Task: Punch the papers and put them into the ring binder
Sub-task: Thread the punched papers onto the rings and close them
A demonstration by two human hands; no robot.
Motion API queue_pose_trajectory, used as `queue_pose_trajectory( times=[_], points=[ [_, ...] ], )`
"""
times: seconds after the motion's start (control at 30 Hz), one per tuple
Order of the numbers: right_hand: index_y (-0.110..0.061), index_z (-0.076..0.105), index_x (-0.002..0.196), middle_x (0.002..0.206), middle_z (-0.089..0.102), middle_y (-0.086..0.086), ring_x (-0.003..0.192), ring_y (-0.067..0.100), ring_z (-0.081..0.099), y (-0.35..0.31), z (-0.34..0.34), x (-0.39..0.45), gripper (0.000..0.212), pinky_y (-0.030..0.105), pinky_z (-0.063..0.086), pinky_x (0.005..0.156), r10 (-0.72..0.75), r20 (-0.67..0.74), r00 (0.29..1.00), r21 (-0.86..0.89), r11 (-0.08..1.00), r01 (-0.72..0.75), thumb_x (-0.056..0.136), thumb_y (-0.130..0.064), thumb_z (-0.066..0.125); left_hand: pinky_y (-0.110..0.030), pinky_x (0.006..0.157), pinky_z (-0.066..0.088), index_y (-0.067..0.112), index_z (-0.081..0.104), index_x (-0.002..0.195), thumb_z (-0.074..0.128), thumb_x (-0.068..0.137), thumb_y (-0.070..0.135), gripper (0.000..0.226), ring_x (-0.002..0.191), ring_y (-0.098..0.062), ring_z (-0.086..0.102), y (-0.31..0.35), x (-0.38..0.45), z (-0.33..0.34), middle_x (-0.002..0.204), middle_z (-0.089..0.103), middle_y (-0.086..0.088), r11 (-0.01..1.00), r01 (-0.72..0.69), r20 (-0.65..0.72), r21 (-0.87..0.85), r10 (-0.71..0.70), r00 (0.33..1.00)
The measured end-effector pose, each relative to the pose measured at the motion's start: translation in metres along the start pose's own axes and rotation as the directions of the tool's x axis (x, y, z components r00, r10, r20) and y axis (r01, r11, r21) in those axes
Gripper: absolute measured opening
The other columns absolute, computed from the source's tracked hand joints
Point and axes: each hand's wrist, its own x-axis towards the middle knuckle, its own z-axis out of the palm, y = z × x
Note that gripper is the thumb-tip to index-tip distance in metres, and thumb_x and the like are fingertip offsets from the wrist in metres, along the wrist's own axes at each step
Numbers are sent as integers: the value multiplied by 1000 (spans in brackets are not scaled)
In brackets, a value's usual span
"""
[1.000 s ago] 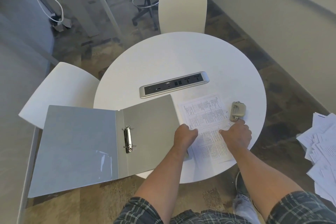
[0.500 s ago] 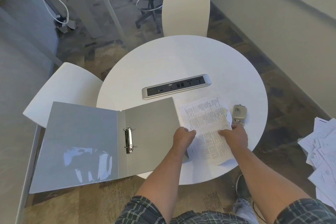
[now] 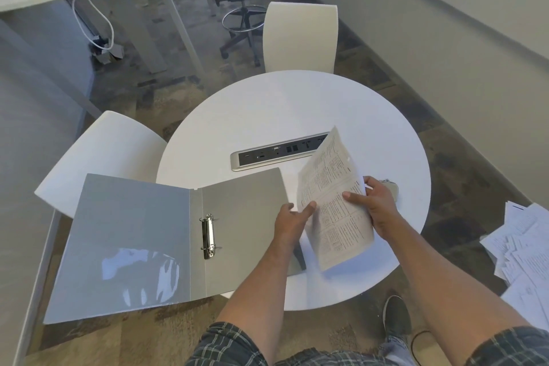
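A grey ring binder point(image 3: 154, 235) lies open, half on the round white table point(image 3: 297, 104) and half overhanging its left edge, with its metal rings point(image 3: 208, 236) in the spine. Printed papers point(image 3: 332, 196) are lifted off the table and tilted up on their right side. My right hand point(image 3: 374, 202) grips their right edge. My left hand point(image 3: 292, 223) holds their lower left edge, beside the binder's right cover. The hole punch point(image 3: 391, 187) sits on the table just behind my right hand, mostly hidden.
A silver power strip point(image 3: 267, 154) is set into the table's middle. White chairs stand at the left point(image 3: 98, 157) and at the far side point(image 3: 300, 36). A heap of loose papers point(image 3: 523, 249) lies at the right. A desk and an office chair stand further back.
The papers lay flat on the table a second ago; both hands have lifted them and tilted them upward. The right hand has shifted to the sheets' right edge.
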Motion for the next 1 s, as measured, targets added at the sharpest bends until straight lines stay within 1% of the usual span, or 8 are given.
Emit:
queue_pose_trajectory(
  times=[0.13, 0.23, 0.37, 0.53, 0.63, 0.7, 0.8, 1.0],
  points=[
    [-6, 65, 112, 110, 76, 18, 102, 38, 74, -8, 11, 5, 39, 47, 62, 81, -17, 43, 999, 77, 997, 13, 78, 3, 82, -34, 90, 53, 9, 54, 134, 82, 83, 42, 66, 102, -23, 64, 16, 2, -18, 124, 64, -6, 964, 19, -73, -266, -40, 997],
    [-7, 67, 115, 112, 77, 12, 105, 33, 74, -7, 24, 8, 40, 47, 61, 86, -33, 36, 999, 51, 998, 31, 79, 2, 81, -47, 90, 60, 1, 58, 128, 84, 83, 19, 55, 99, -34, 73, 29, 1, -40, 117, 72, -18, 859, -15, -92, -511, -37, 995],
    [-9, 63, 122, 110, 76, 8, 96, 25, 74, 1, 49, 8, 52, 33, 57, 72, -33, -36, 999, -63, 998, 31, 76, -11, 88, -53, 95, 58, -1, 68, 115, 78, 85, 2, 32, 101, -37, 73, 51, -9, -78, 113, 75, -22, 841, -124, -95, -527, 87, 992],
    [-19, 47, 139, 120, 62, 0, 104, 22, 65, 13, 88, 6, 75, 34, 52, 83, 5, 14, 1000, -273, 962, -1, 78, -28, 89, -42, 84, 59, 16, 69, 107, 67, 84, 3, 27, 98, -29, 73, 71, -25, -113, 108, 76, -9, 925, -314, -174, -214, 281, 944],
    [-21, 57, 137, 130, 59, -6, 114, 21, 61, 18, 111, 5, 64, 34, 50, 92, -69, 66, 995, -383, 919, 90, 81, -30, 87, -28, 66, 49, 19, 67, 107, 53, 79, 6, 34, 82, -23, 63, 81, -37, -117, 96, 71, -3, 912, -397, -188, 109, 411, 892],
    [-22, 66, 129, 125, 70, -6, 112, 24, 68, 12, 123, 0, 41, 34, 53, 90, -77, 165, 983, -255, 960, 118, 91, -29, 77, -28, 66, 45, 21, 62, 128, 50, 81, 6, 50, 88, -23, 61, 87, -49, -113, 108, 71, -3, 874, -370, -206, 314, 444, 872],
    [-25, 65, 132, 124, 73, 4, 105, 29, 74, -1, 141, -8, 38, 43, 57, 91, -12, 327, 945, -86, 995, 42, 99, -44, 63, -37, 92, 53, 25, 48, 147, 56, 88, 14, 61, 117, -30, 63, 94, -67, -100, 134, 65, -7, 824, -282, -205, 491, 424, 882],
    [-20, 72, 125, 124, 73, 12, 119, 25, 68, -2, 156, -13, 52, 41, 52, 99, 75, 426, 902, -9, 997, -78, 98, -60, 50, -42, 75, 56, 19, 47, 121, 55, 82, 35, 43, 94, -31, 63, 83, -76, -74, 105, 58, -7, 704, -257, -53, 662, 387, 921]
  ],
)
